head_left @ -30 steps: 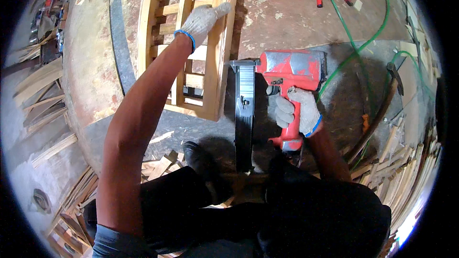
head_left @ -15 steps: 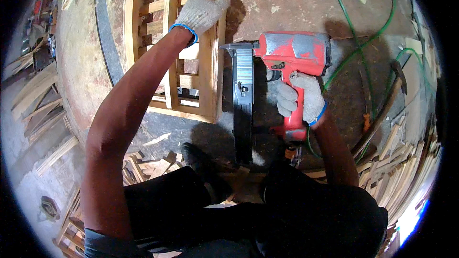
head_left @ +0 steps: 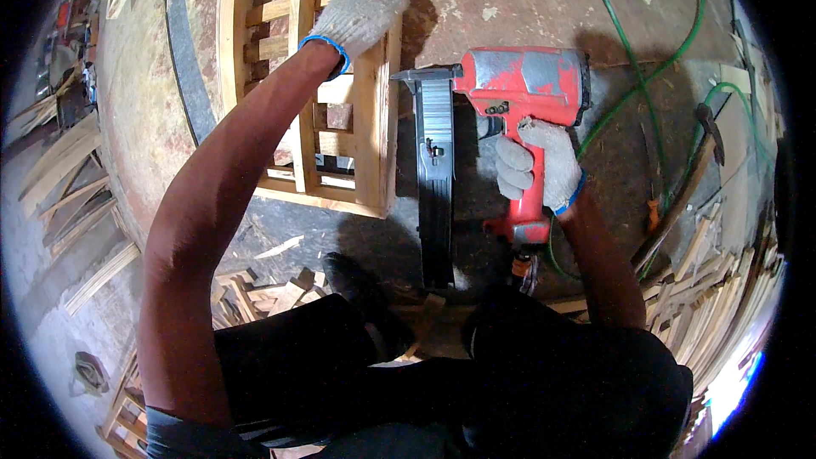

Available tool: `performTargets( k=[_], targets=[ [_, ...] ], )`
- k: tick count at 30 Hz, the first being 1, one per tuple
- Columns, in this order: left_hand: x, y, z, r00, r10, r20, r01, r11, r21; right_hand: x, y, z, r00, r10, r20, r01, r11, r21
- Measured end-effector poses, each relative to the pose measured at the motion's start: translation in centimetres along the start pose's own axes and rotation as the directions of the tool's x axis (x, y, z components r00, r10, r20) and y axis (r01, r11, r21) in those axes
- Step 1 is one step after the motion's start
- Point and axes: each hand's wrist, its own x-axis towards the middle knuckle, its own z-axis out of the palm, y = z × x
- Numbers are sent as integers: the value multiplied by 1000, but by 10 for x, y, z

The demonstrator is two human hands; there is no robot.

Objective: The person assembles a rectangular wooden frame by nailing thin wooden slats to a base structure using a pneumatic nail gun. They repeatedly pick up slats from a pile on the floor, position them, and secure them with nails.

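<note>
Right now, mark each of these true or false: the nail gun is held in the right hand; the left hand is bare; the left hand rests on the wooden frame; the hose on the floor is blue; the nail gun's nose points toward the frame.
1. The red nail gun is held in the right hand. True.
2. The left hand is bare. False: it wears a white knit glove with a blue cuff.
3. The left hand rests on the wooden frame. True: it lies on the frame's right-hand rail.
4. The hose on the floor is blue. False: it is green.
5. The nail gun's nose points toward the frame. True: its tip is at the frame's right edge.
</note>
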Motion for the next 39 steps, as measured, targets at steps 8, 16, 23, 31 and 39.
performTargets(
  k=[8,16,23,31,39],
  targets=[
    [-1,2,-1,999,-35,18,35,999,-29,-6,-5,8,1000,-9,-11,9,1000,-8],
    [4,-2,-5,996,-14,93,14,1000,-6,-5,5,10,997,-71,-2,71,997,-9],
    [-1,2,-2,1000,-10,4,10,1000,4,2,-6,13,996,-80,38,82,995,-55],
    [-4,5,-3,999,37,-21,-37,999,26,-1,-6,5,999,-19,42,20,1000,-16],
    [3,3,-8,999,1,54,-2,1000,13,-22,-23,12,978,-58,-202,44,996,-72]
  ],
)
